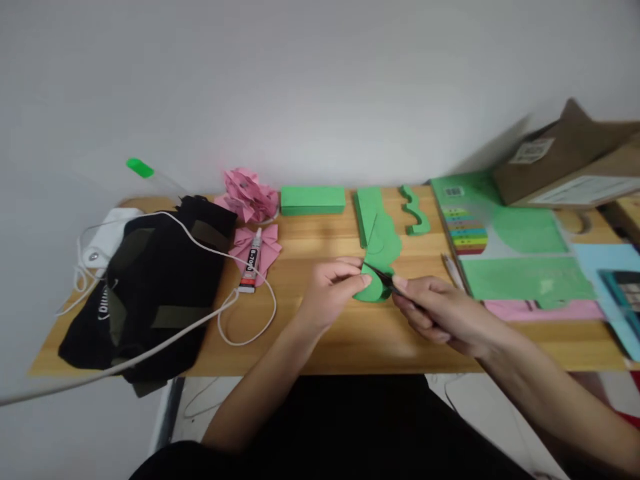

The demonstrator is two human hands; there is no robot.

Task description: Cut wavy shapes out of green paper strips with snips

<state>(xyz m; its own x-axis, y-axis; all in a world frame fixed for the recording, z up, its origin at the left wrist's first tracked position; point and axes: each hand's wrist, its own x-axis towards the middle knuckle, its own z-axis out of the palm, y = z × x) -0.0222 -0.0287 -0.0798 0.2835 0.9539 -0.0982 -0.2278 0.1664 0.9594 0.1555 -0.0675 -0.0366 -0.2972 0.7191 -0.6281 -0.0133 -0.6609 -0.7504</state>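
Glue tube: the tube point(250, 261) reads "B-7000"; it lies on a pink bow point(270, 248) toward the desk's point(320, 347) left end, the white cable point(187, 337) crossing it.
Bag lettering: white letters on the black bag point(200, 267) at the left end, sideways and only partly readable.
Paper pack: a barcode and a striped colour chart on the green pack point(520, 227) near the right end; small print too blurred to read.
Box label: a white sticker on the cardboard box point(550, 160) at the back right corner, illegible.
Back edge: a pink paper flower point(250, 197), a green paper block point(313, 200) and a wavy green strip point(416, 212) lie along it.
Green paper: the sheet point(385, 243) sits mid-desk, its long axis running from back edge to front edge, scalloped side toward the right end.
Left hand: its fingers point(355, 285) pinch the sheet near its front end.
Right hand: the hand point(435, 308) grips the scissors point(383, 275), blades at the sheet, tips toward the back left corner.
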